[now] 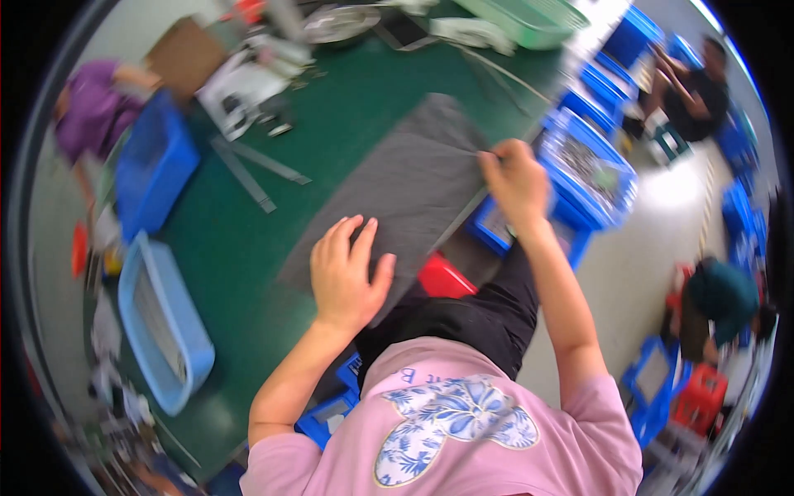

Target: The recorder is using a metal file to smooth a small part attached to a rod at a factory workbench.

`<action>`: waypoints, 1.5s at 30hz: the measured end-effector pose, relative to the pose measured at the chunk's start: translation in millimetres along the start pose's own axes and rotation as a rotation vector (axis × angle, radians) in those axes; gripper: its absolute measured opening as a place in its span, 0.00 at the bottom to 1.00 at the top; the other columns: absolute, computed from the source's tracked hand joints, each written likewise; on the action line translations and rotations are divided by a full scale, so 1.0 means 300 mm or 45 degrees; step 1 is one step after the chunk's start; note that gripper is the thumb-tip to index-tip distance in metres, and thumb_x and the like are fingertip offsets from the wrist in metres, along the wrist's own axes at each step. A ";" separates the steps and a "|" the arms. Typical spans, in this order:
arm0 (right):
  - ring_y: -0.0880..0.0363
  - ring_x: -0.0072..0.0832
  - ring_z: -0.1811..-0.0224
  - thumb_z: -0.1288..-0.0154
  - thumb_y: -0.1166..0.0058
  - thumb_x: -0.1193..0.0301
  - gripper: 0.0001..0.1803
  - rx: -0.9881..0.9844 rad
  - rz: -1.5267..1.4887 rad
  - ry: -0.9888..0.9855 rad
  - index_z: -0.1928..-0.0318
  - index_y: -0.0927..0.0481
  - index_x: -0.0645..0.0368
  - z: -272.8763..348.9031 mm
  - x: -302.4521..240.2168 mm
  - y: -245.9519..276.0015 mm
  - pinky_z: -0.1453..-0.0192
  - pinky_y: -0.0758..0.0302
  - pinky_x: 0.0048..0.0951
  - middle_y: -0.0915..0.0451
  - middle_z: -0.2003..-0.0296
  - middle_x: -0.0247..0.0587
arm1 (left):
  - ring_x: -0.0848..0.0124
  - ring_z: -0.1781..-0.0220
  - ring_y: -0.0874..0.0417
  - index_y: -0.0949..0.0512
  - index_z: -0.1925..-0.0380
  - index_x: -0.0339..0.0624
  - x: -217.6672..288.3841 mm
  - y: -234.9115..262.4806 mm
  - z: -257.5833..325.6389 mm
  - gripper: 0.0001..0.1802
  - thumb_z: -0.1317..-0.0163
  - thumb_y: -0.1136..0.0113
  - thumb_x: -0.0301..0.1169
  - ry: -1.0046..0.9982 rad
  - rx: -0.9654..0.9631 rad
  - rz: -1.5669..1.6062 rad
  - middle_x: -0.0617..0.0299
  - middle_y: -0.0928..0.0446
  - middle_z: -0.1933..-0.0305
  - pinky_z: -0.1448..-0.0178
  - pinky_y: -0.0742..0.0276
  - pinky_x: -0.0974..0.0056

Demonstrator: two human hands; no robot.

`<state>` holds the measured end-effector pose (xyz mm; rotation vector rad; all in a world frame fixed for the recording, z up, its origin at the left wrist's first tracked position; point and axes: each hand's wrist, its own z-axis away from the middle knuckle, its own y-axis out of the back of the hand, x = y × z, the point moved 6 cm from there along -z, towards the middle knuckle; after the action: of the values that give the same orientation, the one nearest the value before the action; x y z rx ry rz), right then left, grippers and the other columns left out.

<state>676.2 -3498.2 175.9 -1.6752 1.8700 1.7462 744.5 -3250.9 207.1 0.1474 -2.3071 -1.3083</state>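
A thin, dark grey sheet (pixel 397 186), perhaps a flat bag, lies on the green table (pixel 231 273) in front of me, its near part hanging over the edge. My left hand (pixel 343 281) is over its near left part with the fingers spread; whether the fingertips press on it is hard to tell. At the table's right edge, my right hand (pixel 521 186) pinches the sheet's right side between thumb and fingers. Small creases run from that pinch across the sheet. Two flat grey strips (pixel 244 178) lie to the left of it.
A light blue basket (pixel 165 322) and a blue bin (pixel 153 165) stand along the left. To the right, a blue crate (pixel 591 169) holds many small parts. At the back are a phone-like device (pixel 403 31) and a green basket (pixel 529 21). Other people are at both sides.
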 end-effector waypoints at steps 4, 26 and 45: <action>0.24 0.35 0.80 0.38 0.43 0.66 0.12 0.112 0.099 0.067 0.55 0.24 0.53 0.016 0.033 0.050 0.75 0.30 0.35 0.25 0.82 0.36 | 0.47 0.28 0.46 0.38 0.35 0.40 -0.035 -0.029 0.084 0.42 0.46 0.40 0.51 0.187 -0.255 -0.229 0.45 0.45 0.30 0.29 0.52 0.41; 0.32 0.48 0.41 0.52 0.40 0.72 0.19 0.093 0.288 0.472 0.55 0.21 0.57 0.200 -0.037 0.175 0.39 0.34 0.43 0.29 0.45 0.50 | 0.58 0.61 0.22 0.26 0.79 0.40 -0.590 0.102 -0.316 0.02 0.54 0.44 0.21 -0.518 -0.327 -0.590 0.58 0.28 0.70 0.58 0.25 0.56; 0.21 0.40 0.60 0.41 0.45 0.62 0.11 0.073 0.273 0.213 0.63 0.17 0.53 -0.364 -0.023 -0.010 0.58 0.25 0.37 0.19 0.66 0.39 | 0.67 0.67 0.25 0.28 0.74 0.43 0.087 -0.109 -0.180 0.06 0.53 0.44 0.29 -1.079 -0.242 -0.160 0.62 0.30 0.71 0.62 0.24 0.66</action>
<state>743.7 -3574.1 216.3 -1.7043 2.2249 1.6489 741.6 -3319.0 212.1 -0.4132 -2.8415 -1.9089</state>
